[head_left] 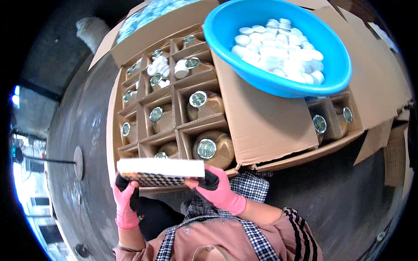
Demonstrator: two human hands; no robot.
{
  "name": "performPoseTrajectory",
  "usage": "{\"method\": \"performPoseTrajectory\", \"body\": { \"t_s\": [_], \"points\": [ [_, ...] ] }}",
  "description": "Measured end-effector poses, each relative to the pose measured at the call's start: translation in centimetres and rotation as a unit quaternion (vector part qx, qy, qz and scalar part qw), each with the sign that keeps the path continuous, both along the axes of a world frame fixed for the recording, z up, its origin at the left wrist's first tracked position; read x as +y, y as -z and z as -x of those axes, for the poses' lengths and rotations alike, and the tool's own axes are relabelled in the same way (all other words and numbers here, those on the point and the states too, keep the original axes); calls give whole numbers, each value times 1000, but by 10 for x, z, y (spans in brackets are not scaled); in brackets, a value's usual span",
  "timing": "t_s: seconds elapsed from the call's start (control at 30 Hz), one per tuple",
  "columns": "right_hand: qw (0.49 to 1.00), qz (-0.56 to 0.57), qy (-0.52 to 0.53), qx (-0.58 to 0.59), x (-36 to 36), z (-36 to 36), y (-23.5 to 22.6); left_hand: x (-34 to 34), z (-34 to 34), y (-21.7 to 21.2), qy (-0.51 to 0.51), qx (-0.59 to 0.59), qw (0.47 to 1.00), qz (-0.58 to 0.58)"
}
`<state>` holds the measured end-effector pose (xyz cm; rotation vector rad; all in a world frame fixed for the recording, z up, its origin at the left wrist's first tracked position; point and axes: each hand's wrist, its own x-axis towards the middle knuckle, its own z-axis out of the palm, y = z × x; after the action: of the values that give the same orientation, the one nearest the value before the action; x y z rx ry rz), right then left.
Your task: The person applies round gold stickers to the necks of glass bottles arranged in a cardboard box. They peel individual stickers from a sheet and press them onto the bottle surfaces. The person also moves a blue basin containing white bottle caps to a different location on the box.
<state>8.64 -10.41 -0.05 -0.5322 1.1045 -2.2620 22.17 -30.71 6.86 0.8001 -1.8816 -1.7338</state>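
Note:
Both hands wear pink gloves with black palms. My left hand and my right hand are closed on opposite ends of a flat white stack or box. Its near face carries a dark dotted pattern; its exact kind cannot be made out. Just beyond it stands a cardboard carton with divider compartments, partly overlapped by the stack. Round-bodied jugs stand in the compartments, their mouths covered with shiny silver foil. Loose white caps lie among the jugs toward the back.
A blue basin, filled with white caps, rests on the carton's flap at the right. More jugs show beyond that flap. Another carton with blue-white contents stands behind. A round stand base is on the left floor.

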Motion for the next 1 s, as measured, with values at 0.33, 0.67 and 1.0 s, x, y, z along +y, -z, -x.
{"method": "performPoseTrajectory", "body": {
  "t_s": [0.33, 0.67, 1.0],
  "points": [
    [999, -16, -27, -35, 14, -5, 3, 17, 24, -29, 82, 8, 991, 110],
    [978, -85, 157, 109, -8, -13, -1, -32, 8, 20, 141, 170, 975, -6],
    [676, -409, 152, 594, -28, -42, -74, -46, -10, 36, 252, 198, 943, -91]
  ]
}}
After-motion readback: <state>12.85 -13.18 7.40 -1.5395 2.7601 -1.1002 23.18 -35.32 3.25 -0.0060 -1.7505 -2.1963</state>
